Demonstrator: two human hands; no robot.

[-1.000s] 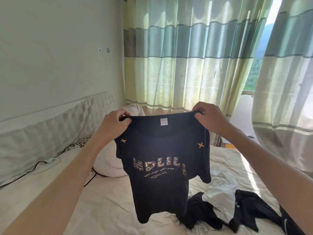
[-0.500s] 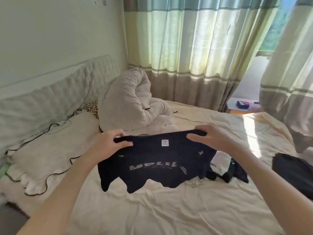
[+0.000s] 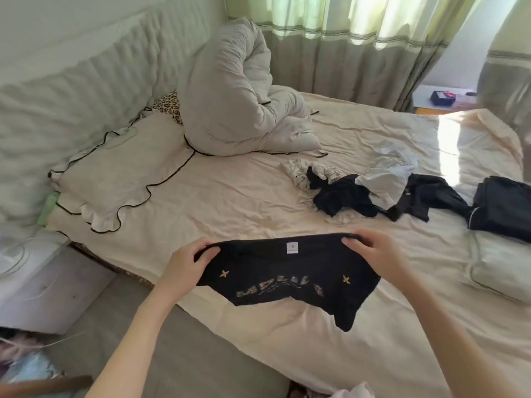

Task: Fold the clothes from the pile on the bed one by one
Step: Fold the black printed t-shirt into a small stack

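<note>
A black T-shirt with gold lettering and two small gold stars hangs low over the near edge of the bed, its collar toward the far side. My left hand grips its left shoulder and my right hand grips its right shoulder. The shirt's lower part touches the cream sheet. A loose pile of black and white clothes lies further back on the bed, right of centre.
A dark folded garment lies at the right edge, with a pale pillow in front of it. A bunched grey duvet, a frilled pillow and the padded headboard are at the left. Curtains hang behind.
My hands have lowered the T-shirt from held up in the air down toward the near part of the sheet. My view has tilted down onto the bed.
</note>
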